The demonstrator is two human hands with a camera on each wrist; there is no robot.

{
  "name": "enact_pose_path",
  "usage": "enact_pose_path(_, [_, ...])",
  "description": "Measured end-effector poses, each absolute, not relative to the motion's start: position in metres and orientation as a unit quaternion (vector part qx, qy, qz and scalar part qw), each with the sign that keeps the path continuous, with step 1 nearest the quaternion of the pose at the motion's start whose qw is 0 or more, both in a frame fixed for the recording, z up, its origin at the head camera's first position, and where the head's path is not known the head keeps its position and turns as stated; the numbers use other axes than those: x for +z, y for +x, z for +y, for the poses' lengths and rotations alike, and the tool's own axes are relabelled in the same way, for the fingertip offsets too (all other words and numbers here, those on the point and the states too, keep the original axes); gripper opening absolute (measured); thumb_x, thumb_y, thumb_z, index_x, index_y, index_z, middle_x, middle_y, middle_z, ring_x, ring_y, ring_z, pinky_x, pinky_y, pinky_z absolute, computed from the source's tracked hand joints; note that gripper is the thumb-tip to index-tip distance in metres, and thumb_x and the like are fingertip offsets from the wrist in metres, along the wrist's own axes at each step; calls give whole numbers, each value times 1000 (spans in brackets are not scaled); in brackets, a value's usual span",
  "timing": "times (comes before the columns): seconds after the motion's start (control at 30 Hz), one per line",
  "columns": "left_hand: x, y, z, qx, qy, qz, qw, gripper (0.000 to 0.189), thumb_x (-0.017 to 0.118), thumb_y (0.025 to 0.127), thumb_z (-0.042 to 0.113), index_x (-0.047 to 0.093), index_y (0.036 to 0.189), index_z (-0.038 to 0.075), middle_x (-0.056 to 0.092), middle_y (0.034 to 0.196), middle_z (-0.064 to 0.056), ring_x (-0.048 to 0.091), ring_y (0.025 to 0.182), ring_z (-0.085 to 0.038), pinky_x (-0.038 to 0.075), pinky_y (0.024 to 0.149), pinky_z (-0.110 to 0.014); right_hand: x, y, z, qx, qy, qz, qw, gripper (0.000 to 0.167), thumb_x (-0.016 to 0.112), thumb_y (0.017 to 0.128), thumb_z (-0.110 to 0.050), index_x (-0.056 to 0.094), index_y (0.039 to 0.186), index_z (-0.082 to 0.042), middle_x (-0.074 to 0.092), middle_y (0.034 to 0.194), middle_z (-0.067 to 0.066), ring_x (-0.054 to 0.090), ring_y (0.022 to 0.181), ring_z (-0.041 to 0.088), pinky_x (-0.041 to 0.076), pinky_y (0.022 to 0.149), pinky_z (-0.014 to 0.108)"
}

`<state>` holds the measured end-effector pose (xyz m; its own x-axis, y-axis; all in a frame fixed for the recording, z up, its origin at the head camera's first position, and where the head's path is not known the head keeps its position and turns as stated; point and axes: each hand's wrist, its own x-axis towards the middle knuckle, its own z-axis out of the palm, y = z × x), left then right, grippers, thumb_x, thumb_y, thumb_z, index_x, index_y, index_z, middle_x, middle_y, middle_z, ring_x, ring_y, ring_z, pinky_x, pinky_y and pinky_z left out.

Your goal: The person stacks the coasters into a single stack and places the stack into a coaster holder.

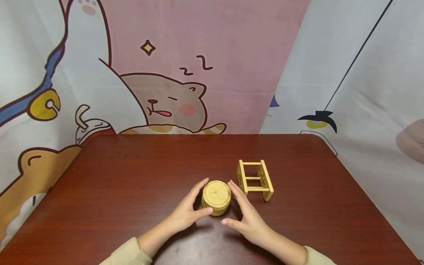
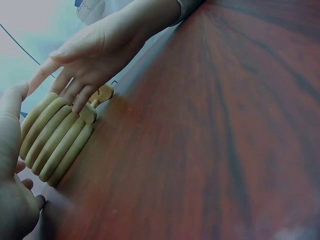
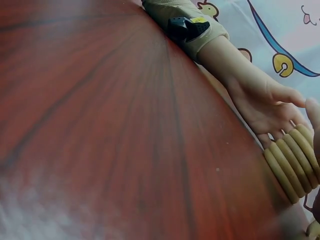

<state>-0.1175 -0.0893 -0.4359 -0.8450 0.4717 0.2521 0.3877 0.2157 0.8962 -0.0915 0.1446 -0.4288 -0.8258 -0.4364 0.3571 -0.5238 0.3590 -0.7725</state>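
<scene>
A round stack of several light wooden coasters (image 1: 216, 195) stands on the table, its top one carved with a ginkgo leaf. On its left side, my left hand (image 1: 186, 210) reaches around it, thumb overlapping the front edge and fingers near the back rim. My right hand (image 1: 247, 217) is on the opposite side, fingertips close to the right rim and thumb held apart in front. Both hands have spread, loosely extended fingers. The left wrist view shows the ringed side of the stack (image 2: 57, 140) between the hands; in the right wrist view the stack (image 3: 290, 165) is beside the left palm.
A small wooden rack (image 1: 254, 178) with crossbars and carved side panels lies just behind the right hand. The dark red-brown wooden table (image 1: 132, 176) reaches back to a cartoon-printed cloth (image 1: 232, 55) that hangs around it.
</scene>
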Motion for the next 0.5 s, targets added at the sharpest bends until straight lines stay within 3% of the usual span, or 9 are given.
enact_pose_path(0.2, [-439, -123, -87, 562, 279, 778, 35, 77, 70, 87, 18, 27, 150, 7, 28, 152, -12, 22, 139, -30, 17, 107, -56, -432, -94, 140, 484, 270, -832, 31, 94, 78, 80, -20, 18, 153, -18, 19, 154, 20, 22, 138, 33, 25, 104, 51])
enact_pose_path(0.5, [-443, -131, -82, 566, 286, 772, 29, 73, 70, 88, 16, 30, 149, 7, 35, 150, -10, 27, 138, -25, 19, 108, -53, -439, -99, 137, 490, 261, -831, 30, 91, 77, 81, -24, 22, 151, -6, 24, 153, 15, 29, 136, 28, 30, 104, 43])
